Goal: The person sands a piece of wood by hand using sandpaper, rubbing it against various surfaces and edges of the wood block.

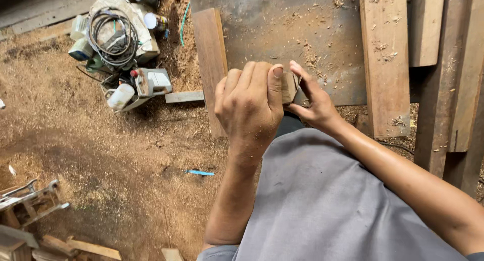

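The block (289,87) I'm holding is a small piece of pale brown wood, flat-faced and squarish at the end that shows; most of it is hidden behind my fingers, so I can't tell its full shape. It sits between my two hands, up in front of my chest and over the near edge of the tabletop (282,34).

My left hand (249,102) is curled into a loose fist, knuckles toward me, thumb pressed upright against the block's left face. I think the fingers wrap something on the far side, but the view doesn't show it. My right hand (313,102) pinches the block from the right: forefinger laid along its top edge, thumb underneath, the other fingers tucked out of sight. The two hands are nearly touching, with only the block between them.

The tabletop is a grey sheet scattered with shavings, with a plank (210,64) along its left edge and a wider plank (385,59) lying across its right side. Below me the floor (101,155) is thick with sawdust. Well off to the left lie a coiled cable (112,37) and a power tool (151,82).
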